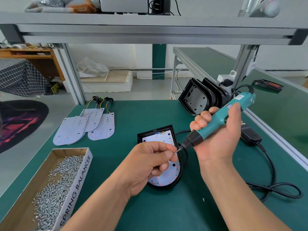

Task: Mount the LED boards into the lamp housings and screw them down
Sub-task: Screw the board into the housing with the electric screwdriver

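Right now the person's left hand [150,162] hangs over the lamp housing [155,130], its fingers curled in, and thumb and forefinger pinch one small screw [175,152]. The right hand [220,139] is closed around the teal electric screwdriver [216,120], with the palm turned upward. The tool is tilted, its black nose pointing down and to the left, so that the bit tip comes right to the pinched screw — whether they truly touch, I cannot tell.

The black housing lies flat on the green table [116,205], near the middle, directly under the left hand. An LED board [166,180] sits inside it, white with red dots; coloured wires show at its far end. The hand covers the middle part of the board.

To the left, further back, several spare LED boards [86,127] lie overlapping, with their wires running toward the table's far edge. Nearer on the left stands an open cardboard box [73,194] filled with silver screws. At the far right a row of empty black housings [200,97] stands on edge, one leaning on the next. A black cable [273,172] curls on the table to the right of the hands, beside a black power adapter [250,135] — and a single loose screw [203,199] lies on the table between the forearms.
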The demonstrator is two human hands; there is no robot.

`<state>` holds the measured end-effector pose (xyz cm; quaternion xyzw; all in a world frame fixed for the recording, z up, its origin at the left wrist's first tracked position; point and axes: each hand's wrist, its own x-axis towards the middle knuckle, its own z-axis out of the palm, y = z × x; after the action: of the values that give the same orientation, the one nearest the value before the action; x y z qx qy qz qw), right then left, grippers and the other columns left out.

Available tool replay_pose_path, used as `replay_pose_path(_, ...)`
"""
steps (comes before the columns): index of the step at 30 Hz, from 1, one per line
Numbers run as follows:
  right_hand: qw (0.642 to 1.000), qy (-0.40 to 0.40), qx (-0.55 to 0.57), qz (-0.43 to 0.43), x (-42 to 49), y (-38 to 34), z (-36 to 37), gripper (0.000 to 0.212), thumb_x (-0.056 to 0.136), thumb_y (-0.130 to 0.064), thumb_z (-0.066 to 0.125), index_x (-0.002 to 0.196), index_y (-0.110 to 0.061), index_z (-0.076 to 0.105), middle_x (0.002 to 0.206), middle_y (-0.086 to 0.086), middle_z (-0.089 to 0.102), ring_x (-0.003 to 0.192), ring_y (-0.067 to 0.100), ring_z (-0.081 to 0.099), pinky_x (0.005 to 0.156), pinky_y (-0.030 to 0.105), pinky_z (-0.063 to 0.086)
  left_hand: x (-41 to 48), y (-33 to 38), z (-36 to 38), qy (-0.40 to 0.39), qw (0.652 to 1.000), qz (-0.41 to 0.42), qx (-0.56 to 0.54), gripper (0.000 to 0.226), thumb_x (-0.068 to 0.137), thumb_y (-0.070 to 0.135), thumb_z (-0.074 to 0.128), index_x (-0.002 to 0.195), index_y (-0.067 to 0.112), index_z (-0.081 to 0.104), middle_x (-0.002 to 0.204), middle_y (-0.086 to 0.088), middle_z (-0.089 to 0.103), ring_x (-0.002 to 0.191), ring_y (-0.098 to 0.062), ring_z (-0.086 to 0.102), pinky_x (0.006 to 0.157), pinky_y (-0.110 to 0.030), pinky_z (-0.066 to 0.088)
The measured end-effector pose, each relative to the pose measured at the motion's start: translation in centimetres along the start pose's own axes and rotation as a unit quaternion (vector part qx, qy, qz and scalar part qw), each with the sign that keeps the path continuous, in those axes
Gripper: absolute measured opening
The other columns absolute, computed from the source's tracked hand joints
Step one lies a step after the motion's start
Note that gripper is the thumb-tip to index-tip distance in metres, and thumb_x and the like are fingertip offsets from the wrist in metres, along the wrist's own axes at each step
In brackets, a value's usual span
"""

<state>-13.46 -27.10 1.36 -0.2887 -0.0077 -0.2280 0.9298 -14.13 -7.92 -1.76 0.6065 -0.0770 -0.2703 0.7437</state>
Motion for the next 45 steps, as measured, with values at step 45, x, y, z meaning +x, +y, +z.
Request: replay_pose_path(45, 0.998, 0.058, 0.030, -0.015, 1.0, 0.0, -1.0, 0.048, 0.099, -0.062, 0.058, 0.086, -0.016, 0.055, 0.073, -0.001, 0.045, 0.058, 0.015, 0.045, 0.057, 0.027, 0.041, 1.1, 0.9, -6.1, 0.327, 0.871, 0.078, 0.359, 0.043, 0.090, 0.060, 0.064, 0.073, 0.021, 0.064, 0.065, 0.007, 0.061, 0.060, -0.026, 0.046, 0.063, -0.034, 0.039)
